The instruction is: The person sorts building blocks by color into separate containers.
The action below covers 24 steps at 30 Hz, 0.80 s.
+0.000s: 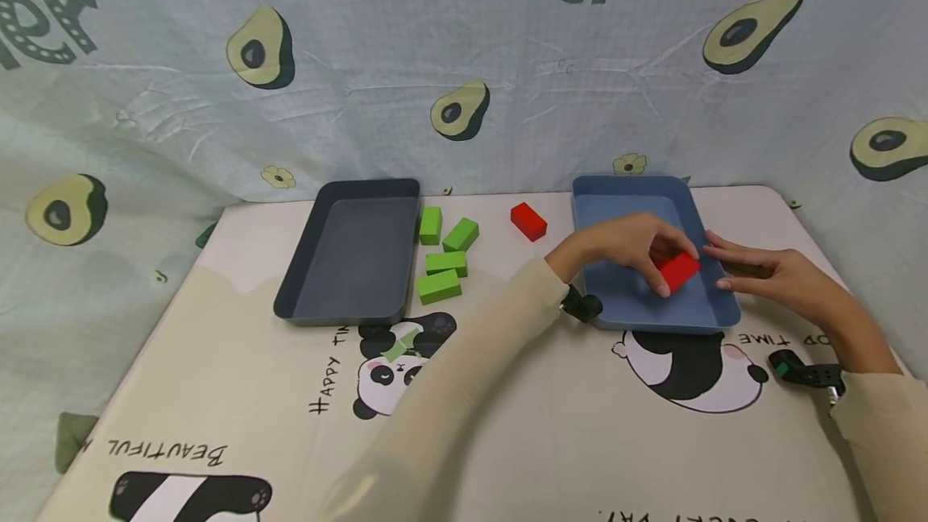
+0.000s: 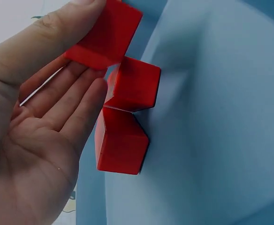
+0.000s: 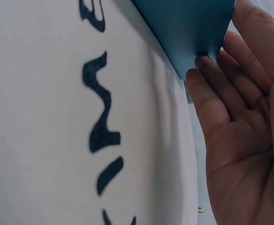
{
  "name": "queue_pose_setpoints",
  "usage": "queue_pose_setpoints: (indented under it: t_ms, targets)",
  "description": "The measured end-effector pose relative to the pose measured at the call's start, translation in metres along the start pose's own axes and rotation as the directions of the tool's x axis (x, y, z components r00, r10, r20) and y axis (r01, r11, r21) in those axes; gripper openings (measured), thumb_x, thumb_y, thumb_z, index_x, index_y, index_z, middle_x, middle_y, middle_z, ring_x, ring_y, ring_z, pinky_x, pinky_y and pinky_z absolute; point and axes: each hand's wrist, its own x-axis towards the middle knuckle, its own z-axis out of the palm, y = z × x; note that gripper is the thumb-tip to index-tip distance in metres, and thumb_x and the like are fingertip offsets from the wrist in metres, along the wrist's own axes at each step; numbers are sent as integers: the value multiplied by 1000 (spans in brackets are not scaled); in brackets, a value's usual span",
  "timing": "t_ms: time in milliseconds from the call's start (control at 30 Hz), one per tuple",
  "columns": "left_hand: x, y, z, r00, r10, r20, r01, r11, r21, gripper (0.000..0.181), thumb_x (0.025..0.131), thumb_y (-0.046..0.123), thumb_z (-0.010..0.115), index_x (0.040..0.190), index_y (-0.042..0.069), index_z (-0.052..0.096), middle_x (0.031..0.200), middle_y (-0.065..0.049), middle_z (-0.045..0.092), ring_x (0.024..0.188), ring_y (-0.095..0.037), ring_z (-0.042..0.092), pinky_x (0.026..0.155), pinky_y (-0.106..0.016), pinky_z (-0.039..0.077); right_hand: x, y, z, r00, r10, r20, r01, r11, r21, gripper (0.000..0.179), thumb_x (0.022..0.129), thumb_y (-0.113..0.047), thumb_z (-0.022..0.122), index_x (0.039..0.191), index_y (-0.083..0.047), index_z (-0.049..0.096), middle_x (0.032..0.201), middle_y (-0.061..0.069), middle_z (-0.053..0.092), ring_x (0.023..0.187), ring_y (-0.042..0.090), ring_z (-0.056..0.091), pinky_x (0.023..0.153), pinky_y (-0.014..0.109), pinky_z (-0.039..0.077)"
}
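In the head view my left hand (image 1: 638, 242) pinches a red block (image 1: 678, 271) between thumb and fingers, over the right part of the blue tray (image 1: 616, 300). The left wrist view shows two more red blocks, an upper one (image 2: 138, 84) and a lower one (image 2: 123, 147), close together inside the tray beneath the held block; from the head they are hidden. Fingers extended, my right hand (image 1: 783, 274) rests against the outside of the tray's right wall. The right wrist view has its fingertips (image 3: 200, 82) at that blue wall.
Left of the blue tray lies a single red block (image 1: 528, 221) on the table. Several green blocks (image 1: 438, 287) are scattered beside the right wall of a dark grey tray (image 1: 358, 256). A printed cloth (image 1: 377, 95) hangs behind the table's back edge.
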Motion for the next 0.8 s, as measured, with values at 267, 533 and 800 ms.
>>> queue_pose_setpoints:
  t_ms: [267,533,800]
  targets:
    - [5,8,-1,998,-36,56,39,997,-61,65,73,2,91,133,1,64,127,-8,66,110,-8,63,92,-12,50,1,-1,-4,1000,19,24,-18,999,-29,60,94,-32,76,149,-19,55,160,-20,34,124,-25,31,83,-3,33]
    - [12,14,2,989,-40,142,39,999,4,63,76,4,90,133,1,63,128,-7,65,111,-8,63,92,-11,49,2,-2,-5,999,6,32,-6,1000,-25,59,94,-30,76,148,-17,56,159,-21,35,124,-24,31,84,-3,33]
    - [12,17,6,974,-55,220,50,998,28,64,75,0,89,134,0,63,131,-9,64,112,-10,63,94,-12,49,3,-1,-4,999,-44,18,45,999,-17,57,93,-17,76,146,-10,57,156,-23,36,121,-29,31,86,-2,34]
